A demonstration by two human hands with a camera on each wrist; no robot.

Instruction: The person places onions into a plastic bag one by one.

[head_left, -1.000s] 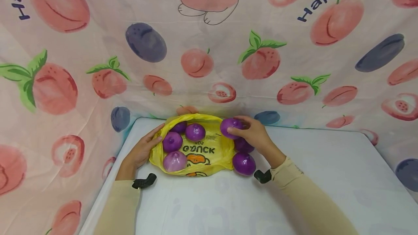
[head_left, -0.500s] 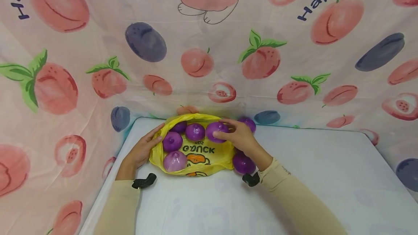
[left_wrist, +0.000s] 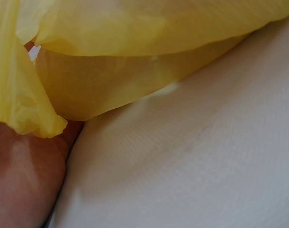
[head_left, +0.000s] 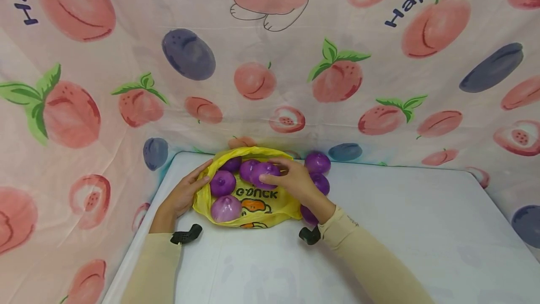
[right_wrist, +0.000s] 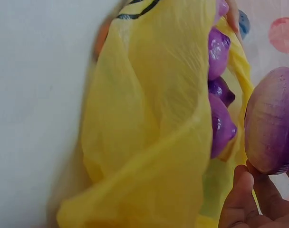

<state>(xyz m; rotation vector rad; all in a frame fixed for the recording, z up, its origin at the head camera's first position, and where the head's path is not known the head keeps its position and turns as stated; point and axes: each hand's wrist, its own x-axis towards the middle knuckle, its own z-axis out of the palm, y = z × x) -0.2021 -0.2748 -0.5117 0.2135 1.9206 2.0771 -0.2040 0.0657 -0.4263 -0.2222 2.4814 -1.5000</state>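
A yellow plastic bag (head_left: 278, 203) with a duck print lies on the table, its mouth spread wide. My left hand (head_left: 182, 196) holds the left rim, thumb over the edge. In the left wrist view, a fold of the bag (left_wrist: 28, 102) covers part of that hand. Over the opening, my right hand (head_left: 299, 184) grips a purple onion (head_left: 266, 175) between thumb and fingers; the right wrist view shows this onion (right_wrist: 273, 121) beside the rim. Several onions sit inside, including a paler one (head_left: 226, 209) at the front and a purple one (head_left: 223, 183) at the left.
To the right of the bag stand purple onions: one at the back (head_left: 318, 162), another (head_left: 321, 183) in front of it, and a third (head_left: 309, 216) partly hidden by my right wrist. A fruit-printed cloth (head_left: 291, 74) rises behind the white table (head_left: 422, 229).
My right hand has carried its onion leftward from the bag's right rim to over the opening, overlapping an onion inside. The left hand has stayed at the rim.
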